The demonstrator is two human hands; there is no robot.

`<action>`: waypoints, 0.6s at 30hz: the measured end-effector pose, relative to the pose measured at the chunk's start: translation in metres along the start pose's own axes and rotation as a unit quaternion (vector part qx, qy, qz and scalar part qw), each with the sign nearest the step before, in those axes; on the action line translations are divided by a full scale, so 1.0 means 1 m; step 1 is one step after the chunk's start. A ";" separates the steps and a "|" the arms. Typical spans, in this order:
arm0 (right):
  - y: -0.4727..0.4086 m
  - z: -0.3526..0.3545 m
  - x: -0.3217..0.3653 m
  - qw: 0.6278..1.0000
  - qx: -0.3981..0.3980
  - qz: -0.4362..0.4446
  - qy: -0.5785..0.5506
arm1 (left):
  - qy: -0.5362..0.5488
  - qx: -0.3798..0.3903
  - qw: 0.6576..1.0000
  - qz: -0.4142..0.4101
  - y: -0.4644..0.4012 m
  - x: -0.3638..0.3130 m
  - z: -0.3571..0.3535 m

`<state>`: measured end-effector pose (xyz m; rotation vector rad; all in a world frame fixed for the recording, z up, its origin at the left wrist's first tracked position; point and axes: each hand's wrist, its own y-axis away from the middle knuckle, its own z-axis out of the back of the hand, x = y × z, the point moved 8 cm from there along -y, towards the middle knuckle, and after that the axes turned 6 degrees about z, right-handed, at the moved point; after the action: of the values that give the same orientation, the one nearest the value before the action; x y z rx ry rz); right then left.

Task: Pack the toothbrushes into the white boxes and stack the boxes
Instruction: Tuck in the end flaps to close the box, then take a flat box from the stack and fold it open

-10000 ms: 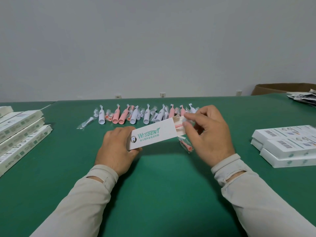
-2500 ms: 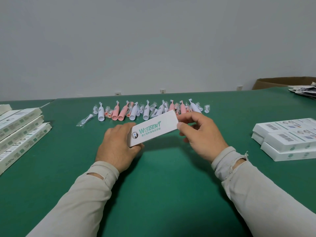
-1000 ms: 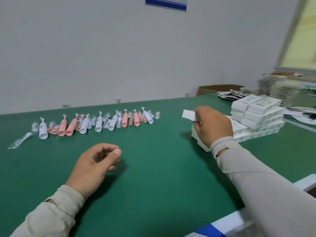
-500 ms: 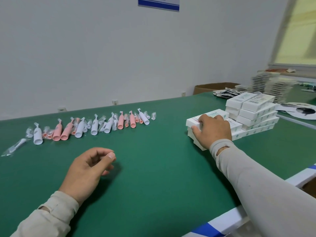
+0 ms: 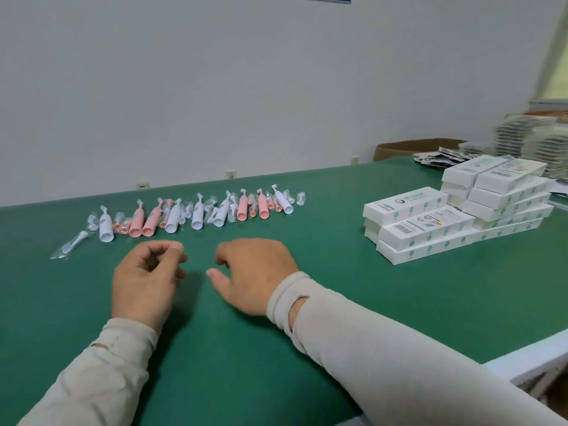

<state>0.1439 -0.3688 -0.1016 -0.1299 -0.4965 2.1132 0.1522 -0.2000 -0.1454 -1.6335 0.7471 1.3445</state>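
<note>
Head view: left hand (image 5: pixel 144 282) and right hand (image 5: pixel 256 273) seemingly loose-fingered, empty, near toothbrushes (image 5: pixel 196 212)

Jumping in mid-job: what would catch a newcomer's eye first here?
A row of pink and white toothbrushes lies across the far side of the green table. White boxes are stacked at the right. Both hands, left and right, are empty over the table's middle.
</note>
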 end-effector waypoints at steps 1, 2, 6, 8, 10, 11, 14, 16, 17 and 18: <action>-0.011 -0.008 0.000 0.999 0.010 -0.026 -0.042 | 0.001 -0.025 1.000 0.006 -0.004 0.001 0.006; -0.019 -0.017 -0.002 0.994 0.010 -0.056 -0.094 | 0.003 -0.044 0.999 0.014 -0.007 0.003 0.011; -0.022 -0.052 -0.019 0.946 -0.066 -0.136 -0.287 | -0.002 -0.061 0.998 0.017 -0.012 0.007 0.012; -0.020 -0.068 -0.025 0.937 -0.062 -0.124 -0.321 | -0.022 -0.056 0.998 0.006 -0.012 0.007 0.009; -0.019 -0.075 -0.023 0.933 -0.048 -0.088 -0.346 | -0.046 -0.056 0.997 -0.008 -0.012 0.007 0.010; -0.020 -0.076 -0.020 0.931 -0.035 -0.071 -0.355 | -0.058 -0.058 0.996 -0.019 -0.013 0.004 0.011; -0.022 -0.078 -0.016 0.921 -0.021 -0.055 -0.386 | -0.111 -0.089 0.989 -0.050 -0.022 -0.004 0.030; -0.022 -0.079 -0.013 0.924 -0.002 -0.052 -0.378 | -0.165 -0.128 0.977 -0.048 -0.025 -0.007 0.054; -0.021 -0.078 -0.012 0.926 0.005 -0.048 -0.375 | -0.202 -0.145 0.968 -0.037 -0.025 -0.007 0.067; -0.020 -0.076 -0.011 0.925 0.006 -0.045 -0.377 | -0.251 -0.160 0.955 -0.024 -0.026 -0.008 0.081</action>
<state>0.1874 -0.3456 -0.1642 0.7304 -0.9120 2.0207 0.1367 -0.1169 -0.1348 -1.4366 0.1913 1.8163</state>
